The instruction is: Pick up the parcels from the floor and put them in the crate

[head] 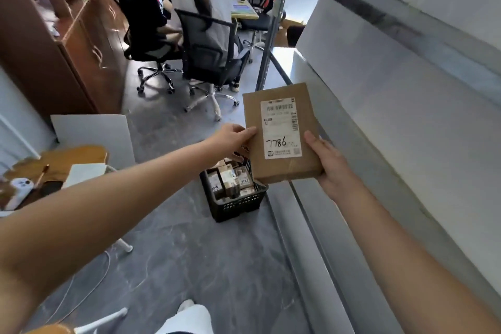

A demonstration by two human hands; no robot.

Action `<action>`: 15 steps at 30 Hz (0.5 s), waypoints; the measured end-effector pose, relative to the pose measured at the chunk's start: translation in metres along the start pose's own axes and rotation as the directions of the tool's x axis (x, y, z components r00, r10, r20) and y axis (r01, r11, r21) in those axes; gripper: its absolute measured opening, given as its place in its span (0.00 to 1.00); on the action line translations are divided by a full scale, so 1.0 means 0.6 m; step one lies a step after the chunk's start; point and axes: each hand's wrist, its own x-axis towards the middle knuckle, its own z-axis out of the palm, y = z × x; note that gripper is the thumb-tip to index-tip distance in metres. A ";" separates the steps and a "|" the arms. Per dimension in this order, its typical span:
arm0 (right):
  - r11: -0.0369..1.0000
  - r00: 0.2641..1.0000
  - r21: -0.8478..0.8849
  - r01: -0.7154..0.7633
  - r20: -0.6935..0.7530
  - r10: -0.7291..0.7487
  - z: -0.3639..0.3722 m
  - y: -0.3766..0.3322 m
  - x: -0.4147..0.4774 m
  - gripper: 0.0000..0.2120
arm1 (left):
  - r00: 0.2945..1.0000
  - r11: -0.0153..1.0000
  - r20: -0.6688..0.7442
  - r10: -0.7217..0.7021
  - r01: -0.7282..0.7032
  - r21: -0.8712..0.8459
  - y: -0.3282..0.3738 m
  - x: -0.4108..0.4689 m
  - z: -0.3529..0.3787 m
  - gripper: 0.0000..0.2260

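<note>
A flat brown cardboard parcel [282,165] with a white label marked 7786 is held up in the air, above the crate. My left hand [230,141] pinches its left edge, thumb on top. My right hand [329,164] grips its lower right corner from beneath, thumb along the right edge. Below the parcel, a black plastic crate [238,205] stands on the grey floor and holds several small brown parcels [230,180], partly hidden by the held parcel.
A metal shelving rack [385,127] runs along the right. Two people sit on black office chairs [208,62] behind the crate. A wooden cabinet [67,43] lines the left wall, with a small table [59,160] and white board [95,133] nearby.
</note>
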 end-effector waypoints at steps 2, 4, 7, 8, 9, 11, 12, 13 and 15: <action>1.000 0.998 -0.019 -0.022 0.054 0.023 0.048 0.002 0.047 0.26 | 0.997 0.999 -0.078 0.021 -0.023 -0.026 -0.008 0.039 -0.046 0.17; 0.997 0.993 -0.064 -0.047 0.103 0.053 0.092 0.001 0.090 0.24 | 0.988 0.998 -0.145 0.049 -0.054 -0.029 -0.012 0.077 -0.094 0.18; 0.992 0.987 -0.102 -0.071 0.135 0.084 0.148 0.004 0.150 0.21 | 0.984 0.998 -0.170 0.057 -0.062 -0.022 -0.024 0.131 -0.155 0.19; 0.992 0.987 -0.103 -0.078 0.129 0.091 0.162 0.007 0.170 0.21 | 0.986 0.998 -0.162 0.046 -0.052 -0.028 -0.029 0.148 -0.170 0.19; 0.992 0.989 -0.095 -0.086 0.115 0.096 0.173 0.011 0.190 0.21 | 0.988 0.999 -0.149 0.032 -0.038 -0.036 -0.036 0.166 -0.181 0.20; 0.994 0.991 -0.053 -0.100 0.081 0.104 0.187 0.020 0.229 0.21 | 0.994 0.999 -0.112 0.008 -0.013 -0.042 -0.045 0.199 -0.194 0.20; 0.994 0.991 -0.033 -0.105 0.075 0.108 0.191 0.025 0.247 0.21 | 0.995 0.999 -0.097 -0.004 -0.001 -0.048 -0.049 0.215 -0.197 0.19; 0.993 0.991 -0.026 -0.113 0.068 0.115 0.191 0.031 0.264 0.20 | 0.996 0.998 -0.085 -0.020 0.015 -0.058 -0.054 0.231 -0.195 0.19; 0.990 0.989 -0.032 -0.140 0.048 0.142 0.184 0.041 0.295 0.20 | 0.996 0.996 -0.067 -0.060 0.055 -0.069 -0.064 0.262 -0.183 0.18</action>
